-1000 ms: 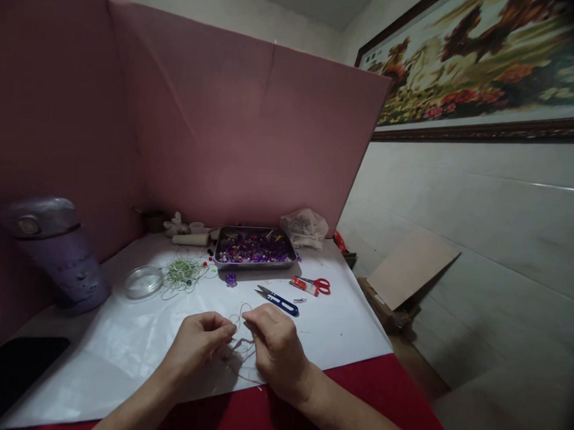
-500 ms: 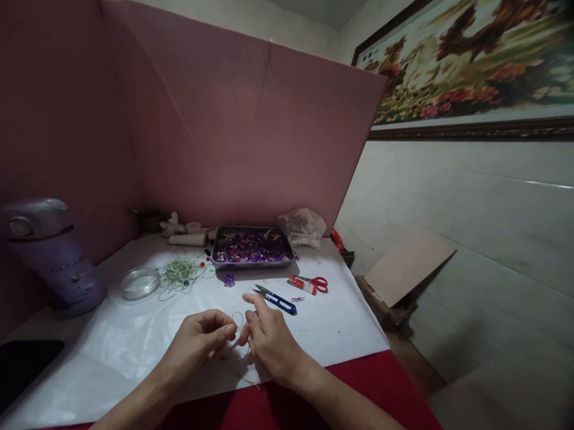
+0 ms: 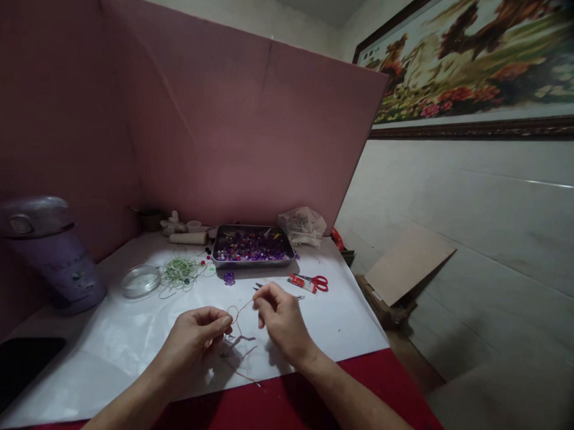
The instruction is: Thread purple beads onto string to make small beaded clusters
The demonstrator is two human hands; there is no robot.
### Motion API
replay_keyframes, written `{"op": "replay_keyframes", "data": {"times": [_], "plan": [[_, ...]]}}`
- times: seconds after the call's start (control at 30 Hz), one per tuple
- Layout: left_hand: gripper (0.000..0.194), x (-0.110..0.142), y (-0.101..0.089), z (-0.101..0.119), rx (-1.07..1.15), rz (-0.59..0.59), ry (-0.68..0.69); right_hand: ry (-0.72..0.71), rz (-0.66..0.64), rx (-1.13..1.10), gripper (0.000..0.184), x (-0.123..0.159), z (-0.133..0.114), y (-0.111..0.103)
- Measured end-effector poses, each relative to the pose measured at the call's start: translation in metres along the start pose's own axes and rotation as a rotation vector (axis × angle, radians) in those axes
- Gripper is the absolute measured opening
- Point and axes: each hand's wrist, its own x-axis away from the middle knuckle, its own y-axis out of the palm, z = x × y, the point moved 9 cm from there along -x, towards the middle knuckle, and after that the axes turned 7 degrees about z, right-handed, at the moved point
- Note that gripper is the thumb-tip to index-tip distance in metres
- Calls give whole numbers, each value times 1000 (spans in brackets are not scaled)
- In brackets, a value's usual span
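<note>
With a clock face centred on the small loop (image 3: 236,310) and twelve pointing away from the body, the thin cord (image 3: 247,304) is seen just above the near part of the desk (image 3: 122,356). At about eight o'clock, the loop's base is pinched between thumb and forefinger of the left hand (image 3: 198,331). At about two o'clock, a strand is gripped by the fingertips of the right hand (image 3: 285,325) and looks drawn fairly straight. Whether a knot has been formed is too small to tell.

For good control, the crossing is best pinched firmly by the left hand, so that the loop is neither twisted nor collapsed. The strand is best drawn slowly towards two o'clock, with tension added evenly; if it were jerked, the loop could be closed too soon or the cord slipped from the fingertips. The loose tails (image 3: 250,378), spread towards five o'clock, should be kept out of the crossing. Snagging should also be guarded against at the snips (image 3: 258,286), half hidden beyond the right hand towards one o'clock. The green thread (image 3: 181,272), heaped near ten o'clock, is better left untouched.
</note>
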Motion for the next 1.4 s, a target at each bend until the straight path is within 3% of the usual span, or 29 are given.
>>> {"op": "replay_keyframes", "data": {"times": [0.1, 0.3, 0.57, 0.7, 0.77, 0.87, 0.97, 1.03, 1.1, 1.23, 1.4], "plan": [[26, -4, -2, -8, -49, -1, -32, 20, 90, -194, 11, -11, -6, -16], [28, -3, 2, -10, -63, -56, -34, 77, 47, -542, 21, -27, -19, -16], [30, 5, 21, 4, -161, -226, 102, 68, -37, -485, 20, -37, -33, 2], [27, 6, 18, 6, -123, -211, 98, 119, 65, -321, 14, -42, -15, 0], [24, 5, 11, 7, -45, -133, 56, 163, 122, -254, 22, -36, 2, -2], [21, 2, 2, 8, 73, -33, 11, 204, 95, -224, 20, -15, 22, 8], [24, -1, -2, 11, 71, -17, 57, 270, -44, -230, 28, 13, 35, 32], [26, -3, -4, 12, 32, -15, 103, 413, -192, -284, 32, 31, 45, 53], [26, -5, -7, 13, -18, -11, 142, 461, -257, -285, 31, 41, 47, 62], [25, -4, -8, 14, -88, -9, 178, 415, -250, -286, 25, 39, 43, 59], [25, -4, -9, 13, 4, 7, 158, 451, -307, -270, 18, 46, 49, 62]]}}
